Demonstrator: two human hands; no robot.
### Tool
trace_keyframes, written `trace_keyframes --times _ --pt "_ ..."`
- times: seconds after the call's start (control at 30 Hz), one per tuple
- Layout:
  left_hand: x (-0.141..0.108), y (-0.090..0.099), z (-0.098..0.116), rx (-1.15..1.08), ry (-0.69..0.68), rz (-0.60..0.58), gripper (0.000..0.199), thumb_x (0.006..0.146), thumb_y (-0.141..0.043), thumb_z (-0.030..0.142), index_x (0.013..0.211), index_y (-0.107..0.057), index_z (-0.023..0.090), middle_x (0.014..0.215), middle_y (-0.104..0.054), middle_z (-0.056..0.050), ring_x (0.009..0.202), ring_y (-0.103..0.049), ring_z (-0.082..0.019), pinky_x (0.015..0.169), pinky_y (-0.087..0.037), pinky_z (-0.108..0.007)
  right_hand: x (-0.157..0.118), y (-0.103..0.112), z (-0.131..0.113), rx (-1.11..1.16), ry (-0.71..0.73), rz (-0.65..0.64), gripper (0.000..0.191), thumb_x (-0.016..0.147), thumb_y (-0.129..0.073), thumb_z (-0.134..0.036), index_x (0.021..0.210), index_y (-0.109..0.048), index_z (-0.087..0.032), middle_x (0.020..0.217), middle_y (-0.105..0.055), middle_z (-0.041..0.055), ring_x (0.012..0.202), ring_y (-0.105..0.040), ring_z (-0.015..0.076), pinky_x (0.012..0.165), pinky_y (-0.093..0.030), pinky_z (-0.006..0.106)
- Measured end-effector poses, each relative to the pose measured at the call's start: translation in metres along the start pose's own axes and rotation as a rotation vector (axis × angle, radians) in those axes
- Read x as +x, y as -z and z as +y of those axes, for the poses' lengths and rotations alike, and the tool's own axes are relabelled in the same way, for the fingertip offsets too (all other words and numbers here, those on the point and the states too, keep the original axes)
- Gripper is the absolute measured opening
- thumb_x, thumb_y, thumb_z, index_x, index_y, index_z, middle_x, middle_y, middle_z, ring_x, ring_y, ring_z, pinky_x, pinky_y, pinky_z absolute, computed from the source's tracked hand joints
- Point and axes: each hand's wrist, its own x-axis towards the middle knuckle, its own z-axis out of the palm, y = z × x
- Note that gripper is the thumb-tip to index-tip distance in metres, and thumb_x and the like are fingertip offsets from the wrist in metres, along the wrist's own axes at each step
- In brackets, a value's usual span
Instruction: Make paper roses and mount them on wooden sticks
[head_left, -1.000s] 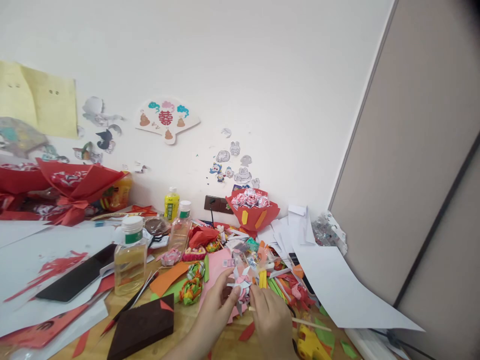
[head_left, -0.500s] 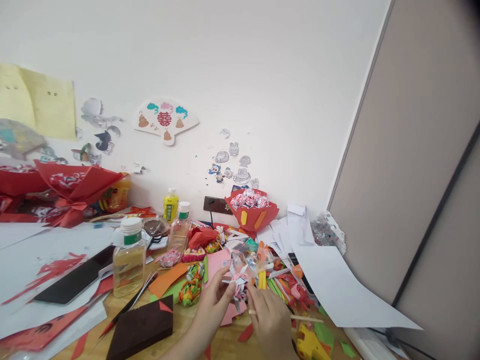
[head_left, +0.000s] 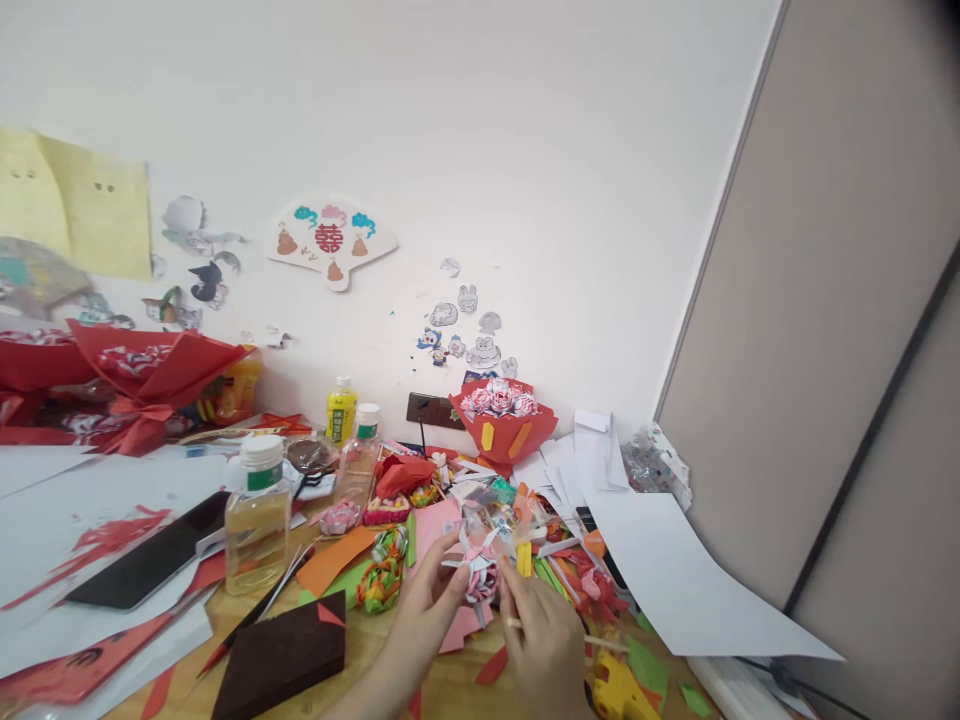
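plainly, above the worktop [head_left: 369, 632], the paper flower [head_left: 481, 578] is pinched in the left hand [head_left: 429, 605], directly between both hands; its right side is met by fingertips of the right hand [head_left: 547, 640], in which a thin stick [head_left: 606, 644] is clasped, slanting crosswise.

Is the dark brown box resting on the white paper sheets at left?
No, the dark brown box sits on the bare wooden tabletop, to the right of the white sheets.
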Motion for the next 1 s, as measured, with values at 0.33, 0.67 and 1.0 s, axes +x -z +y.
trace_keyframes --times 0.33,0.67,1.0 --pt "-0.001 0.005 -0.006 0.078 -0.013 -0.025 0.057 0.069 -0.06 0.059 0.111 -0.059 0.021 0.101 -0.068 -0.008 0.089 -0.062 -0.024 0.082 -0.049 -0.033 0.004 0.0 0.004 0.028 -0.057 0.02 0.031 0.096 -0.037 -0.025 0.087 -0.065 -0.015 0.065 -0.067 0.0045 0.057 -0.064 0.0135 0.054 -0.047 0.022" --pt "-0.002 0.003 0.003 0.102 -0.012 -0.011 0.054 0.069 -0.061 0.057 0.109 -0.062 0.021 0.108 -0.067 -0.008 0.095 -0.061 -0.026 0.086 -0.049 -0.035 0.007 0.003 0.003 -0.015 0.005 -0.047 0.036 0.096 -0.031 -0.022 0.081 -0.063 -0.016 0.059 -0.063 0.0033 0.053 -0.062 0.0135 0.052 -0.045 0.022" --pt "-0.002 0.004 -0.003 0.063 0.015 -0.011 0.06 0.066 -0.062 0.06 0.112 -0.062 0.022 0.105 -0.068 -0.008 0.097 -0.06 -0.026 0.087 -0.047 -0.035 0.005 0.0 0.008 -0.067 0.099 -0.053 0.033 0.095 -0.032 -0.014 0.088 -0.064 -0.015 0.056 -0.06 0.0021 0.05 -0.058 0.0119 0.048 -0.04 0.021"
